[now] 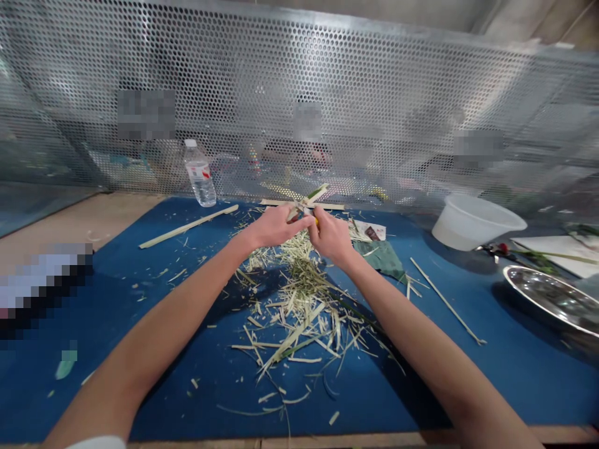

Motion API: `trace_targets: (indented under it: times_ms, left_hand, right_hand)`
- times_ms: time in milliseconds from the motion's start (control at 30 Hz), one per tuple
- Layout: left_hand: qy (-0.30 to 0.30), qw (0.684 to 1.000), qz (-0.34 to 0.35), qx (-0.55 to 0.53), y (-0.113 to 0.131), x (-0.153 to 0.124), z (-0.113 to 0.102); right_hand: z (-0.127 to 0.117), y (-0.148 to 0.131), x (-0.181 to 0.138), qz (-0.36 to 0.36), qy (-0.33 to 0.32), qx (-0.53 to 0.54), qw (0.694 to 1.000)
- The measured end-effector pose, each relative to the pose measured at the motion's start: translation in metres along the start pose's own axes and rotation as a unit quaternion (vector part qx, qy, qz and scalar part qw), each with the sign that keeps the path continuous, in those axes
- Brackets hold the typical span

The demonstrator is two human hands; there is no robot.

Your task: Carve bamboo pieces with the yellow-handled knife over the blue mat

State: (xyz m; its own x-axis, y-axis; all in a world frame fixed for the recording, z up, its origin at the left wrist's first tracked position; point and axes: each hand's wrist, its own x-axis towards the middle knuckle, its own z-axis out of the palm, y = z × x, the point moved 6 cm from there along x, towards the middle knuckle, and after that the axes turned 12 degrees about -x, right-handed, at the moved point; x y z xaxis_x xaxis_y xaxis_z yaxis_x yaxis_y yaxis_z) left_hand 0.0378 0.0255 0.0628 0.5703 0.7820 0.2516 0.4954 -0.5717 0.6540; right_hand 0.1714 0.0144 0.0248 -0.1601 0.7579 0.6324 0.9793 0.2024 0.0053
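Blue mat [538, 390], strip [317, 194] jutting from left grip [276, 226]

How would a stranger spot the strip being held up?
Find the blue mat, then the left hand and right hand meeting over its far part. The held strip pokes out beyond them at a slant. Unlike the pale strip lying flat behind it, this one is raised and shows green along one side.

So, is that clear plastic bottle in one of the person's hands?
No, the bottle stands apart near the perforated screen, while the left hand and right hand are close together above the shavings.
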Motion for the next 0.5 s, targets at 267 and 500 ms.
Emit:
trace_targets:
  times_ms: [267,500]
  left_hand:
    - [-0.01,1.0,0.019,-0.007,-0.003,0.003,0.0037]
    - [-0.005,1.0,-0.024,0.016,-0.0041,0.0039,0.0085]
  right_hand:
    - [0.002,-0.0004,0.0012,0.014,-0.021,-0.034,0.999]
    - [0.0053,0.0017,0.0011,0.033,-0.029,-0.055,0.997]
